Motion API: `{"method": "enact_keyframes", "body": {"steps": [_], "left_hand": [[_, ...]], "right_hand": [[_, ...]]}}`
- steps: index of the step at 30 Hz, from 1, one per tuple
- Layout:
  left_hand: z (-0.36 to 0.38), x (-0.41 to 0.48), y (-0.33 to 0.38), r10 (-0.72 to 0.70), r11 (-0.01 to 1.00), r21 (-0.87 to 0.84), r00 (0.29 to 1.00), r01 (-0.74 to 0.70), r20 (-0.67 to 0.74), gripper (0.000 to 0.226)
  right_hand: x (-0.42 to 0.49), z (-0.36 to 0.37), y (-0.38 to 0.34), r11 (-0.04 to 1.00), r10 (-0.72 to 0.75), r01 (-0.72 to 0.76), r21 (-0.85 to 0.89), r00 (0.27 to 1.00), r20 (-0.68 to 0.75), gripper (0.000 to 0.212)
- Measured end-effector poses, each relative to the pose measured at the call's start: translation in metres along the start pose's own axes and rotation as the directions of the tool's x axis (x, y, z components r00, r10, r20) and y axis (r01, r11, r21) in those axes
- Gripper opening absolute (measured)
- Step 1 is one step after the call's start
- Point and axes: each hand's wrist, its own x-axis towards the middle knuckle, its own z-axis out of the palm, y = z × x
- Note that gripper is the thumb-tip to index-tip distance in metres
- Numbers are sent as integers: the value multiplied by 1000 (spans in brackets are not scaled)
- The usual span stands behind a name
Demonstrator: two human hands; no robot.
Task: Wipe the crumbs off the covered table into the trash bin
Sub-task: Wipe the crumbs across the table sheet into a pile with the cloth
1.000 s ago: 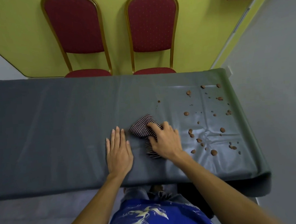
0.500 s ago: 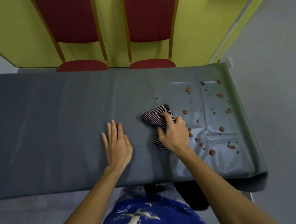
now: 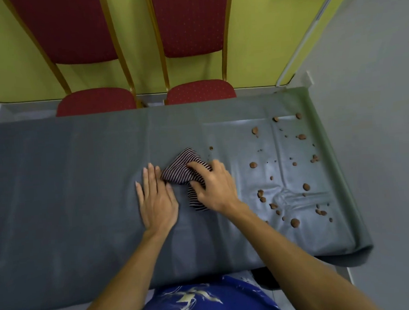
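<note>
A grey cover (image 3: 69, 187) lies over the table. Several brown crumbs (image 3: 253, 165) are scattered over its right end, from the far edge to near the front edge. A crumpled black-and-white striped cloth (image 3: 182, 168) lies at the table's middle. My right hand (image 3: 212, 185) grips the cloth, fingers curled over its top. My left hand (image 3: 157, 201) lies flat on the cover, fingers straight, fingertips touching the cloth's left edge. No trash bin shows in the frame.
Two red chairs with gold frames (image 3: 95, 101) (image 3: 200, 91) stand behind the table against a yellow-green wall. The cover is wrinkled among the crumbs (image 3: 285, 195) and hangs over the right end (image 3: 358, 253). Grey floor lies to the right.
The camera has tilted down and the table fills more of the view. My right hand with the cloth has moved back left, close to my left hand, away from the crumbs.
</note>
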Motion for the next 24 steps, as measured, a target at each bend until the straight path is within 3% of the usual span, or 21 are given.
{"method": "enact_keyframes", "body": {"steps": [3,6,10,13,18,20,24], "left_hand": [[0,1,1,-2,1000,-24,1000,2,23,60],[-4,2,5,-12,997,-78,1000,13,13,59],[-10,22,8,26,994,-106,1000,-27,-11,62],[-5,40,3,95,994,-55,995,-94,25,66],[-1,38,1,81,996,28,997,-81,13,59],[0,40,4,73,997,8,997,-73,9,58],[-1,40,11,23,997,-79,999,-22,23,59]], "right_hand": [[4,-9,24,982,185,-180,47,976,-118,51],[7,-14,24,912,398,-366,183,900,-180,49],[22,1,-27,938,283,-234,257,943,-174,48],[43,15,-53,969,172,-143,200,976,-136,48],[51,8,-21,952,253,-231,203,963,-90,47],[45,-2,7,920,361,-322,225,918,-166,46],[33,-20,38,757,640,-539,369,725,-254,43]]}}
